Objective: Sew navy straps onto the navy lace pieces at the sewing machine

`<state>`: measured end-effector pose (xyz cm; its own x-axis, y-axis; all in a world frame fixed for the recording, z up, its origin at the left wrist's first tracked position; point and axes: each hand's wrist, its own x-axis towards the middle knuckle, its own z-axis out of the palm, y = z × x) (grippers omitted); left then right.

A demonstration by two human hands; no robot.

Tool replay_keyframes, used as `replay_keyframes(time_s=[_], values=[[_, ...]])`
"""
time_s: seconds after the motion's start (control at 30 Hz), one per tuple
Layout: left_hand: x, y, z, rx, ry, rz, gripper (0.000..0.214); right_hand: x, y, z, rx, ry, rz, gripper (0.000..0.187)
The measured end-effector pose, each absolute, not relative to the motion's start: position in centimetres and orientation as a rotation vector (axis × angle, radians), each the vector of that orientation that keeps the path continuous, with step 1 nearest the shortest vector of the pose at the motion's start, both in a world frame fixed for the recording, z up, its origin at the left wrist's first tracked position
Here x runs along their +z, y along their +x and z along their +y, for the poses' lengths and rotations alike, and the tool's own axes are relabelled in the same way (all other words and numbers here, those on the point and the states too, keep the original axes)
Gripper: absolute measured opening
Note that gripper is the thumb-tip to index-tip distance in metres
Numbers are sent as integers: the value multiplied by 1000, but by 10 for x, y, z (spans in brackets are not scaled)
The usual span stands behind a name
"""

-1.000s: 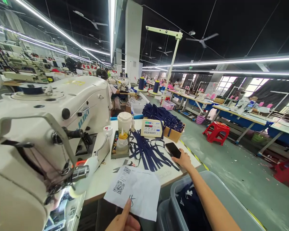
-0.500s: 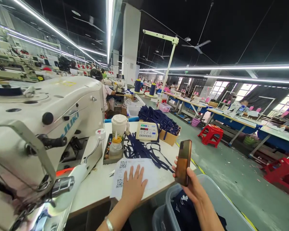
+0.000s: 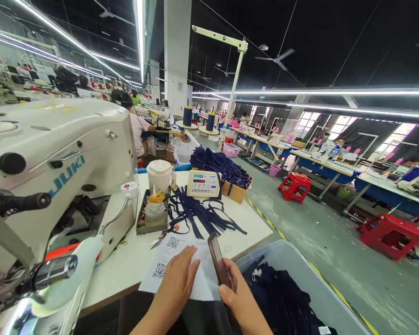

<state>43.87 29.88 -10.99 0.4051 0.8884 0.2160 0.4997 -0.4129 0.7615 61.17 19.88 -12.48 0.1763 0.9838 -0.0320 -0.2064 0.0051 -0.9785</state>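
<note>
Phone (image 3: 218,259) clasped in the right hand (image 3: 242,302), fingers curled round its lower end, edge-on over the QR-code sheet (image 3: 204,281), which lies at the table (image 3: 251,223) edge pinned under the flat, open left hand (image 3: 176,284); not squared to the codes yet.

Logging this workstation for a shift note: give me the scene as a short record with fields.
Left hand: flat on QR-code sheet
Right hand: grips phone, edge-on at the sheet's right side
Table: sewing machine, navy straps, control panel, lidded cup, scissors
Beside table: bin of dark fabric
</note>
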Motion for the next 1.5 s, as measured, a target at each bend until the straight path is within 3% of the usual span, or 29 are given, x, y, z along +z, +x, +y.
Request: replay_keyframes(time_s=[0.13, 0.3, 0.43, 0.63, 0.87, 1.07, 1.23, 1.5], values=[[-108, 424, 276, 853, 1837, 1128, 54, -118, 610, 190, 1047, -1391, -1127, 66], [-102, 431, 225, 896, 1151, 967, 67, -117, 587, 179, 791, -1574, -1276, 85], [-91, 429, 202, 886, 747, 923, 77, -121, 554, 170, 805, -1393, -1305, 98], [-71, 399, 202, 713, 204, 753, 65, -125, 538, 159, 944, -1264, -1295, 74], [-66, 387, 195, 715, 35, 559, 60, -124, 531, 155, 968, -1266, -1284, 61], [-78, 378, 188, 705, 87, 747, 61, -87, 550, 164, 583, -1460, -1546, 48], [-89, 376, 179, 705, 61, 747, 67, -69, 549, 176, 285, -1454, -1911, 53], [-86, 378, 179, 751, 28, 679, 65, -67, 532, 178, -72, -1448, -1943, 62]])
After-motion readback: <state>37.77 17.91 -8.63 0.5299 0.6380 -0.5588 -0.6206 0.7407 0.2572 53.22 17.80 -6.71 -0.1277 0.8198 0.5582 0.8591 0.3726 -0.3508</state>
